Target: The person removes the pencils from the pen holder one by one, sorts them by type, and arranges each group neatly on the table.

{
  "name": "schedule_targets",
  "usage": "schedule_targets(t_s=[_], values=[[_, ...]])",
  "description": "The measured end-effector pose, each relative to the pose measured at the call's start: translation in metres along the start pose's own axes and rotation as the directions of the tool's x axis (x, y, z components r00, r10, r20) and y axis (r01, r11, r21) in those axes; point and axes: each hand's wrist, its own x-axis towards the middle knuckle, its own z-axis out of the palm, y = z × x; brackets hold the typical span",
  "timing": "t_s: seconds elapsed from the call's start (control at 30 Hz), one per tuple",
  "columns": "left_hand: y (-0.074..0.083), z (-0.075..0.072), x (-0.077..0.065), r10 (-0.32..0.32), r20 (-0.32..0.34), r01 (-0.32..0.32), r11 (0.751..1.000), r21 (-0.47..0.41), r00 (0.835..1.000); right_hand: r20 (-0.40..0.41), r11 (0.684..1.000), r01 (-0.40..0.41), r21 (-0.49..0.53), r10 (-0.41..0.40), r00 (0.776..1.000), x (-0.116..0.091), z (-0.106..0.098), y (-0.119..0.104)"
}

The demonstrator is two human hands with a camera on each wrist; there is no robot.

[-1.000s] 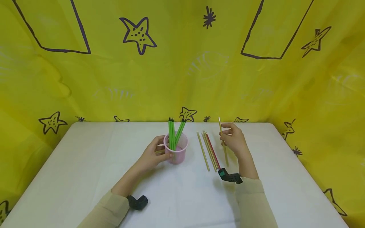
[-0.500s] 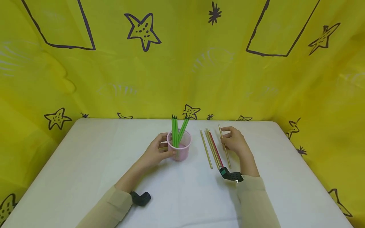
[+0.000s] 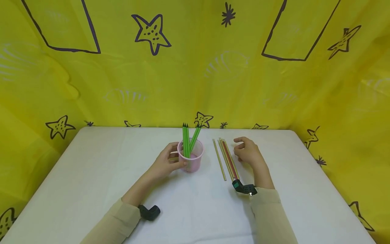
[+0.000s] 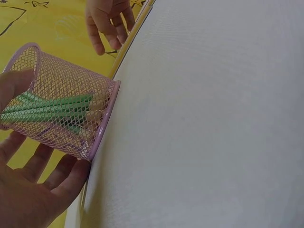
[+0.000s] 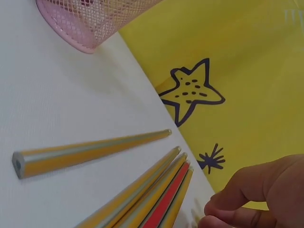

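Fingers (image 4: 69, 185) of L hand (image 3: 164, 165) round pink mesh cup (image 3: 191, 166), R hand (image 3: 250, 152) loose by the pencils

L hand grips the cup from its left: thumb over the wall nr the rim, other fingers curled under the far side, one down at the base. Cup sits approx mid-width on the worktop (image 3: 106, 162), nr the far edge, well in from both far corners. Green pencils (image 3: 186, 142) stand in it, dark tips up, one lot nearly upright, the rest leaning R; tips show above the far edge, against the yellow backdrop (image 3: 182, 84).

R hand holds nothing, fingers part-bent w/ tips apart, just right of the loose row & nr the far edge. Row lies lengthwise: gold pencils (image 5: 137, 187) side by side w/ a red pencil (image 5: 167, 197) among them, far ends short of the far edge. Lone gold pencil (image 5: 95, 149) lies left of the row, narrow gap btwn. Black unit (image 3: 243, 187) on R wrist overlaps the row's near ends in head view; can't tell if touching.

Room: modest strip btwn cup & lone pencil; slim one btwn row & R hand; wide stretches from L hand to left edge and R hand to right edge
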Motion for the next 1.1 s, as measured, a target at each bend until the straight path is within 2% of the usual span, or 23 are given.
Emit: schedule_targets(t_s=[0.1, 0.17, 0.3, 0.37, 0.47, 0.6, 0.67, 0.87, 1.1], values=[[0.000, 0.000, -0.001, 0.002, -0.004, -0.002, 1.000, 0.004, 1.000, 0.007, 0.998, 0.058, 0.009, -0.058, 0.998, 0.000, 0.003, -0.005], [0.000, -0.001, -0.001, -0.003, -0.004, 0.003, 1.000, 0.008, 1.000, 0.035, 0.994, 0.099, 0.055, -0.102, 0.994, -0.001, 0.006, -0.010], [0.002, -0.001, -0.001, -0.017, -0.008, 0.017, 1.000, 0.024, 1.000, 0.121, 0.973, 0.189, 0.133, -0.205, 0.971, -0.004, 0.016, -0.024], [0.003, -0.002, -0.001, -0.029, -0.015, 0.029, 0.999, 0.032, 0.999, 0.179, 0.958, 0.238, 0.161, -0.265, 0.948, -0.005, 0.022, -0.031], [0.005, -0.003, -0.001, -0.038, -0.017, 0.038, 0.999, 0.032, 0.999, 0.281, 0.931, 0.298, 0.213, -0.350, 0.893, -0.006, 0.032, -0.038], [0.007, -0.006, -0.002, -0.036, 0.010, 0.036, 0.999, 0.032, 0.999, 0.397, 0.901, 0.327, 0.284, -0.421, 0.816, -0.006, 0.047, -0.039], [0.009, -0.009, -0.002, -0.033, 0.004, 0.032, 0.998, 0.046, 0.999, 0.419, 0.892, 0.330, 0.308, -0.438, 0.795, -0.006, 0.053, -0.039], [0.014, -0.014, 0.005, -0.001, -0.094, 0.010, 0.996, 0.094, 0.996, 0.414, 0.861, 0.327, 0.390, -0.481, 0.773, -0.006, 0.065, -0.043], [0.022, -0.012, 0.020, -0.016, -0.179, 0.039, 0.992, 0.124, 0.984, 0.398, 0.846, 0.330, 0.420, -0.498, 0.770, -0.006, 0.071, -0.045]])
